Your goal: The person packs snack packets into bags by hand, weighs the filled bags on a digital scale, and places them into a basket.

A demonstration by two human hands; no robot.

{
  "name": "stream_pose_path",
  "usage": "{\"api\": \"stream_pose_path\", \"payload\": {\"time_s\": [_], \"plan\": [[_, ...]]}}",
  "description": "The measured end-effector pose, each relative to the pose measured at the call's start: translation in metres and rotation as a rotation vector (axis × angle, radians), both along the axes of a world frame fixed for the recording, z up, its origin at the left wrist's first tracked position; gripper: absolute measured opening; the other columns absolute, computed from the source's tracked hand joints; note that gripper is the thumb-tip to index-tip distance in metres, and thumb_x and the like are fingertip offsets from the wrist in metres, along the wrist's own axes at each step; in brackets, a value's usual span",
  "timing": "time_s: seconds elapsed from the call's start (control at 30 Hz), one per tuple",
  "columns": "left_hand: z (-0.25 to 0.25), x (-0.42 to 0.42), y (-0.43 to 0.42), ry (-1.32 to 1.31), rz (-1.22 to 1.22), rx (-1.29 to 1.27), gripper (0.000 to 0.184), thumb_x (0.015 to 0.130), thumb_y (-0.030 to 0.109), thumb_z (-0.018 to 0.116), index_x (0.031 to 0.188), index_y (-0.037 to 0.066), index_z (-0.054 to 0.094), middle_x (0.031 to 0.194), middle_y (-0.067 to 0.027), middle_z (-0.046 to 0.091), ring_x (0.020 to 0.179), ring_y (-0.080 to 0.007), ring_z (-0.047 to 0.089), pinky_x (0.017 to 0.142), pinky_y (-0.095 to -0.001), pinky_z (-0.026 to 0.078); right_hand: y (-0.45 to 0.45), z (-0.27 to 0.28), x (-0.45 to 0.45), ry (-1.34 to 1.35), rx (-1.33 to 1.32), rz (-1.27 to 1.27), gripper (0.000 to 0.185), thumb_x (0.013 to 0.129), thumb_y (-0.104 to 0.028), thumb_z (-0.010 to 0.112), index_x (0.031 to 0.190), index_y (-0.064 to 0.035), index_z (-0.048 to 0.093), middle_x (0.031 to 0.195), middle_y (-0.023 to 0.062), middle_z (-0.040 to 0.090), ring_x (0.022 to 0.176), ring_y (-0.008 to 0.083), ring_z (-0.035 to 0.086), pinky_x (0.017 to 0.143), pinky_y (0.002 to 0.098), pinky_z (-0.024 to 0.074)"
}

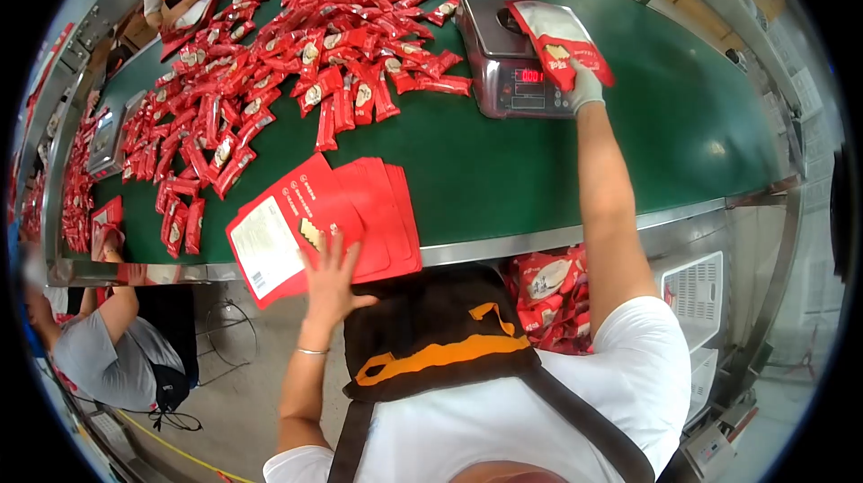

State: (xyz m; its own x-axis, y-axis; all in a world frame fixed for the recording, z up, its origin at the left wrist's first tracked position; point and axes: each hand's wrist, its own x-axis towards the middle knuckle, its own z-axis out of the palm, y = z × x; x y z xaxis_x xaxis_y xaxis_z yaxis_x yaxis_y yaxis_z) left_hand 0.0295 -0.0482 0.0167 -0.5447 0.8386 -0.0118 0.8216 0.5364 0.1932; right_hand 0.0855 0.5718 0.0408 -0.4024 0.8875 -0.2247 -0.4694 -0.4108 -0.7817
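Observation:
My left hand, fingers spread, is over the lower edge of a stack of flat red pouches at the front of the green table. The top pouch shows a white label panel with a barcode. My right hand, in a pale glove, grips the lower end of a red-and-white pouch. That pouch leans over the right side of a digital scale, whose red display is lit. Part of the scale's metal pan is hidden by the pouch.
Many small red packets are heaped left of the scale on the green table. Co-workers' hands are at the far edge and at the left. A second scale stands far left. White crates and bagged red packets sit below the front edge.

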Motion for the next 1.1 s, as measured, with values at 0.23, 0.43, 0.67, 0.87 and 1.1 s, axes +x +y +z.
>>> {"api": "stream_pose_path", "payload": {"time_s": [0.23, 0.43, 0.67, 0.87, 1.1], "plan": [[-0.018, -0.023, -0.03, 0.078, 0.024, 0.045, 0.094, 0.058, 0.026, 0.087, 0.143, 0.017, 0.046, 0.152, -0.0094, 0.04, 0.143, -0.0338, 0.032, 0.116, -0.0602, 0.021, -0.076, 0.009, 0.08, -0.072, -0.096, -0.038, 0.093, 0.092, -0.074, 0.035, 0.146, 0.0017, 0.035, 0.153, 0.0173, 0.036, 0.138, 0.0326, 0.039, 0.106, 0.0434, 0.0409], [-0.026, -0.022, -0.019, 0.093, -0.011, 0.047, 0.093, 0.061, 0.023, 0.085, 0.144, 0.012, 0.045, 0.149, -0.0083, 0.044, 0.142, -0.0322, 0.034, 0.117, -0.0569, 0.023, -0.11, -0.094, 0.148, -0.03, -0.034, -0.166, 0.062, 0.105, -0.042, 0.039, 0.141, 0.0088, 0.037, 0.139, 0.0284, 0.047, 0.123, 0.0341, 0.053, 0.101, 0.0398, 0.0501], [-0.038, -0.004, 0.016, 0.141, 0.106, 0.1, 0.092, 0.066, 0.022, 0.083, 0.146, 0.007, 0.042, 0.145, -0.0097, 0.05, 0.14, -0.0323, 0.037, 0.118, -0.0519, 0.025, -0.12, -0.09, 0.137, -0.119, 0.059, -0.145, 0.062, 0.105, -0.042, 0.04, 0.139, 0.0094, 0.037, 0.137, 0.0295, 0.048, 0.123, 0.0365, 0.053, 0.1, 0.0417, 0.05], [-0.042, -0.006, 0.023, 0.163, 0.142, 0.116, 0.089, 0.068, 0.029, 0.083, 0.144, 0.005, 0.044, 0.146, -0.0097, 0.049, 0.14, -0.0324, 0.037, 0.116, -0.0553, 0.025, -0.124, -0.058, 0.127, -0.099, 0.037, -0.08, 0.094, 0.094, -0.068, 0.043, 0.147, 0.0077, 0.025, 0.145, 0.0288, 0.039, 0.134, 0.0398, 0.042, 0.109, 0.048, 0.0402], [-0.045, -0.012, 0.021, 0.193, 0.109, 0.198, 0.082, 0.072, 0.038, 0.078, 0.141, 0.005, 0.048, 0.144, -0.0089, 0.052, 0.139, -0.0307, 0.04, 0.117, -0.0533, 0.025, -0.102, 0.065, 0.038, 0.033, 0.115, 0.03, 0.085, 0.089, -0.066, 0.056, 0.15, -0.0122, 0.031, 0.153, 0.0136, 0.037, 0.138, 0.0361, 0.039, 0.114, 0.0642, 0.0208]]}}
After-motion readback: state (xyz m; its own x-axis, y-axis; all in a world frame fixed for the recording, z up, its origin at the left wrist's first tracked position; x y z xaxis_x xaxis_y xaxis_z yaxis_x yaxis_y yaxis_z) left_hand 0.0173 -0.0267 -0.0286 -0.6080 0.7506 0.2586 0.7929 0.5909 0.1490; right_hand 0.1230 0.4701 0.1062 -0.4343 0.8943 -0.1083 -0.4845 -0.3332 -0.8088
